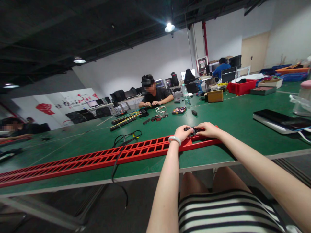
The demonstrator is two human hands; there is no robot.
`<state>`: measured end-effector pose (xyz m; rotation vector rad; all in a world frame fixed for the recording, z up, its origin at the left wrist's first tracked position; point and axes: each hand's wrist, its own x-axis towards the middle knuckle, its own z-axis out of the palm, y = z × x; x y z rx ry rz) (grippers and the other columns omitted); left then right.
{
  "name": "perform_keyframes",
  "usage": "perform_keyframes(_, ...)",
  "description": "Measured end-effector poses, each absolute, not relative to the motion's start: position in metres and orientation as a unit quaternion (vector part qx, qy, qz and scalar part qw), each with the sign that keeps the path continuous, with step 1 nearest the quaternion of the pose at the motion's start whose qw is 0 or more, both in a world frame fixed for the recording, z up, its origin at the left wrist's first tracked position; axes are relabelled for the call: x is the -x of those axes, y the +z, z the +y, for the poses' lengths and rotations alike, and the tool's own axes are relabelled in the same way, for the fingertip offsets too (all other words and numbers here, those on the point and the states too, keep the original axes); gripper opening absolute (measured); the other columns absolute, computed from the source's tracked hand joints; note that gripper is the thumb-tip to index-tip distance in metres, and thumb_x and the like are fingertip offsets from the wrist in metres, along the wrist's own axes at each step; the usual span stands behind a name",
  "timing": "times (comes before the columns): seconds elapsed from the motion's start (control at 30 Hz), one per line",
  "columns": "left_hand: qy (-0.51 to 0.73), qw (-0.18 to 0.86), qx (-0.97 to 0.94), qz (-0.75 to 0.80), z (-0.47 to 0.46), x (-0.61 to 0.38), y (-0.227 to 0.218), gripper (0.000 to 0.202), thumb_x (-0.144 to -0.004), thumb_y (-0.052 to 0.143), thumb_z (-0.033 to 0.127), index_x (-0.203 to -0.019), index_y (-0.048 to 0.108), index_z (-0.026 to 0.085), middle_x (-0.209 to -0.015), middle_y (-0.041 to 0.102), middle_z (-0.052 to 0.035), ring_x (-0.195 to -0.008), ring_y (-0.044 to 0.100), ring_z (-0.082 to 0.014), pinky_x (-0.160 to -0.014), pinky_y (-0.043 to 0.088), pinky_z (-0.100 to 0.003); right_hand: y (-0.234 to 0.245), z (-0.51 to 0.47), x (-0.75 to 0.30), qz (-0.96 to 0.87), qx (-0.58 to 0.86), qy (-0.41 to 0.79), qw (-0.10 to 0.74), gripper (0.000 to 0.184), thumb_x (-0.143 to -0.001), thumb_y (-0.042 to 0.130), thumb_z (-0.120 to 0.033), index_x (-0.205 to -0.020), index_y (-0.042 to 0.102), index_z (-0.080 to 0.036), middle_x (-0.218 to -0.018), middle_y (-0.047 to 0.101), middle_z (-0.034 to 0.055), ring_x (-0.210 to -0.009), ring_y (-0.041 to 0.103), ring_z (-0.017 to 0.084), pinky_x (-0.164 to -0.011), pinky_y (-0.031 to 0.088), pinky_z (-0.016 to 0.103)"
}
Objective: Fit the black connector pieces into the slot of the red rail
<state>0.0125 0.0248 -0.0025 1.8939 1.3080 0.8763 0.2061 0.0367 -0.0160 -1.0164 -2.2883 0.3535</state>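
Note:
My left hand point(182, 132) and my right hand point(207, 129) meet over the right end of a long red slotted rail point(102, 158) lying on the green table point(243, 119). Both hands are closed in a pinch on a small black part point(192, 130) held between them, just above the rail. A pale bangle sits on my left wrist. A black cable point(121, 145) crosses the rail near its middle and hangs off the table's front edge.
A person sits across the table handling black strips and wires point(128, 118). Beside them lie a small box point(179, 110) and a bottle point(185, 92). At right are a flat dark device point(279, 121), a jar point(303, 98), a red bin point(241, 86) and a cardboard box point(215, 95).

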Motion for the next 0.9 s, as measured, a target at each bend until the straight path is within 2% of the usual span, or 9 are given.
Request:
perform_keyframes(0.73, 0.330, 0.306, -0.731, 0.513, 0.0234, -0.0149, -0.0006, 0.029, -0.073, 0.054, 0.037, -0.089, 0.060, 0.013, -0.075, 0.064, -0.0070, -0.051, 0.056, -0.0070, -0.047, 0.044, -0.017, -0.0149, 0.0364, -0.2055, -0.863, 0.385, 0.131, 0.302, 0.036, -0.069, 0.058, -0.034, -0.102, 0.062, -0.020, -0.099, 0.064, 0.0041, -0.089, 0.058, 0.020, -0.079, 0.043, 0.026)
perform_keyframes(0.9, 0.334, 0.307, -0.731, 0.510, 0.0232, -0.0152, -0.0007, 0.029, -0.073, 0.054, 0.036, -0.089, 0.060, 0.014, -0.077, 0.065, -0.0070, -0.051, 0.056, -0.0070, -0.047, 0.044, -0.017, -0.0166, 0.0383, -0.2054, -0.861, 0.388, 0.132, 0.301, 0.038, -0.070, 0.057, -0.038, -0.103, 0.061, -0.020, -0.102, 0.063, 0.0055, -0.090, 0.058, 0.021, -0.079, 0.043, 0.028)
